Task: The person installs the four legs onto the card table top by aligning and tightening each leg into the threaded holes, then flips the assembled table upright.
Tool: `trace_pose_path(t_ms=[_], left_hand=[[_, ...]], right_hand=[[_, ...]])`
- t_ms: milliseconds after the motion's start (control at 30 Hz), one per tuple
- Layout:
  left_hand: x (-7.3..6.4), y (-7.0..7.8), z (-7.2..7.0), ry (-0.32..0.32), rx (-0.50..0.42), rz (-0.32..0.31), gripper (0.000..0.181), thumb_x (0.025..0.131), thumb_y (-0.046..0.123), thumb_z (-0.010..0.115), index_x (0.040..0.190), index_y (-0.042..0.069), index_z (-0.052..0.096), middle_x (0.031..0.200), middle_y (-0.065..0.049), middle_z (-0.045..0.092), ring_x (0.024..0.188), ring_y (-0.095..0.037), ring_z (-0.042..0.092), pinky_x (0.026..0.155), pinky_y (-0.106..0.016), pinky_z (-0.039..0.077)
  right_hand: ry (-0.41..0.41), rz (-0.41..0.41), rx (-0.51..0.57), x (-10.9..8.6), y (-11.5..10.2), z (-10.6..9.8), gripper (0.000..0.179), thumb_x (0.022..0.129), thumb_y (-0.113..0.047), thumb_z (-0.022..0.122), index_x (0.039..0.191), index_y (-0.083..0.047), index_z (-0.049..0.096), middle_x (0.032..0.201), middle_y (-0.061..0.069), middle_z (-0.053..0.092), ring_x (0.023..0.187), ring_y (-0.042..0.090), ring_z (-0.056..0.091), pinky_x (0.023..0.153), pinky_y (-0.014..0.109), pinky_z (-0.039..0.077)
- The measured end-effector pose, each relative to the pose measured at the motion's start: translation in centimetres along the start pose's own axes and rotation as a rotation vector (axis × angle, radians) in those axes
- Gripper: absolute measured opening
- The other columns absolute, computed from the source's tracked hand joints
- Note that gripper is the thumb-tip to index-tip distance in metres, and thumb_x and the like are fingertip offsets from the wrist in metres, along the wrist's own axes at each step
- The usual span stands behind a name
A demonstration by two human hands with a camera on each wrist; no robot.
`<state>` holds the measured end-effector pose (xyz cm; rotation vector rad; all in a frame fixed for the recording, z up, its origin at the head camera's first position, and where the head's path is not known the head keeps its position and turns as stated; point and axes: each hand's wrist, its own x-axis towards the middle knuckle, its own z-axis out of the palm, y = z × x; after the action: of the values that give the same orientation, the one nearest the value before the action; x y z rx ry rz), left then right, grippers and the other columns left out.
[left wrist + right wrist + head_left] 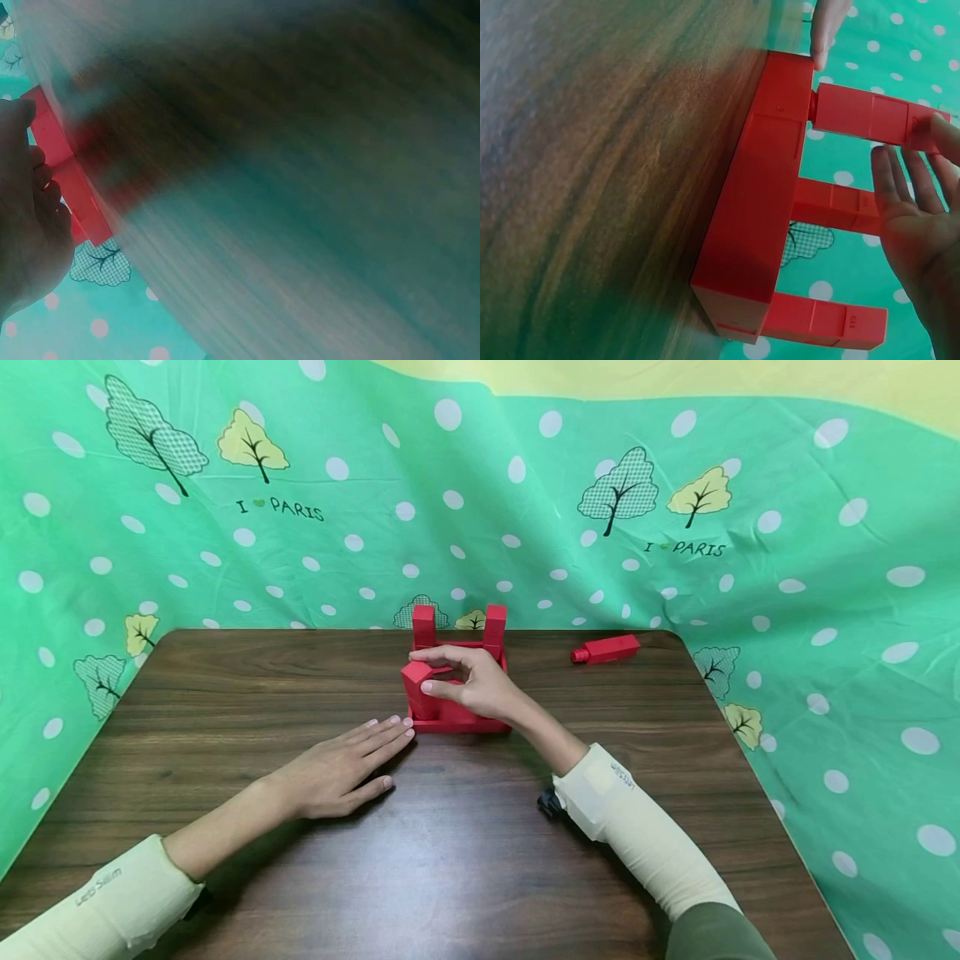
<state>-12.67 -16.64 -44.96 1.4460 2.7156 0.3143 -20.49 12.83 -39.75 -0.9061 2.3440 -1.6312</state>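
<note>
Pinched between the thumb and fingers of our right hand (480,681) is a red, square-sided near-left post (417,695); the grip is closed to the post's width, with the remaining fingers stretched out loosely. This post stands upright at the near-left corner of a red, rectangular, shallow frame (461,727), and in the right wrist view a narrow round neck shows between the two.

Going left to right, we have a pale cream sleeve (112,893) well to the left of the frame and nearer to us. Our left hand (345,772) lies palm down on the dark brown, wood-grained table (262,685), just left of the frame, its fingers straight and gripping nothing, its fingertips at the near-left corner. We see a red, square-sided far-left post (424,628) and a matching far-right post (495,631) upright at the frame's two far corners. To the right of the frame, we see a loose red post (609,650) lying on its side, its round peg end towards the frame. Behind the frame hangs a green, white-dotted cloth (375,560) printed with trees and lettering.
</note>
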Motion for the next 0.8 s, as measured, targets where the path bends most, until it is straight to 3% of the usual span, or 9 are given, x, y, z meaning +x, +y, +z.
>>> trace_pose_path(t_ms=[367,500,800], left_hand=[[0.0,0.08,0.05,-0.006,0.009,-0.005,0.069,0.118,0.036,0.057,0.177,0.007,0.036,0.187,-0.009,0.033,0.173,-0.033,0.033,0.142,-0.055,0.033],[-0.02,0.14,0.01,-0.005,0.007,-0.005,0.069,0.118,0.036,0.057,0.177,0.007,0.036,0.187,-0.009,0.033,0.173,-0.033,0.033,0.142,-0.055,0.033],[0.03,0.12,-0.07,-0.012,0.0,-0.007,0.069,0.118,0.037,0.056,0.177,0.008,0.035,0.187,-0.009,0.033,0.174,-0.033,0.032,0.142,-0.056,0.033]], right_hand=[[0.094,0.099,0.113,-0.1,-0.21,0.36,0.042,0.093,-0.012,0.093,0.131,-0.01,0.075,0.129,0.009,0.082,0.122,0.023,0.079,0.111,0.037,0.067],[0.096,0.094,0.077,-0.02,-0.16,0.49,0.045,0.092,-0.013,0.095,0.131,-0.012,0.073,0.126,0.007,0.083,0.118,0.02,0.078,0.107,0.036,0.068],[0.042,0.041,-0.076,-0.05,0.15,0.3,0.052,0.095,-0.027,0.094,0.144,-0.024,0.079,0.145,-0.004,0.078,0.134,0.016,0.069,0.111,0.037,0.062]])
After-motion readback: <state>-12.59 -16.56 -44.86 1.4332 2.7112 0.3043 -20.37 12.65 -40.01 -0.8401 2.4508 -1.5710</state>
